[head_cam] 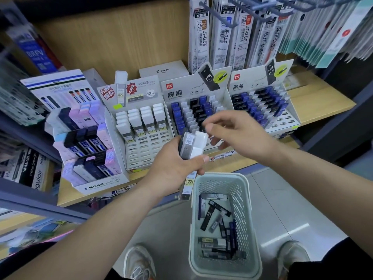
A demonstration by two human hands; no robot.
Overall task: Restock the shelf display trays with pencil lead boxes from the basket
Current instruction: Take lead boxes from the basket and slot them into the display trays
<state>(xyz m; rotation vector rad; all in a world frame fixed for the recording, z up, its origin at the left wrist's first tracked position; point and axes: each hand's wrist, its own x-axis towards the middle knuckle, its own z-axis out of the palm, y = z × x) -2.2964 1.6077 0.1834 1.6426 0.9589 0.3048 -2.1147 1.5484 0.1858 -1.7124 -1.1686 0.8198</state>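
My left hand (175,168) grips a small bundle of clear pencil lead boxes with white caps (194,146), held upright in front of the shelf. My right hand (240,136) hovers just right of and above the bundle, thumb and forefinger curled close together over its caps; I cannot tell whether they pinch anything. Below them a pale green basket (218,176) stands on the floor with several black, blue and clear lead boxes (214,221) in it. Behind the hands are the white-cap display tray (141,138), partly empty in front, and a tray of blue and black boxes (187,114).
A second blue and black tray (262,106) stands to the right, and a Mono tray (86,142) to the left. Refill packs hang on hooks (232,33) above. The wooden shelf edge (323,110) runs right. My shoes (139,263) flank the basket.
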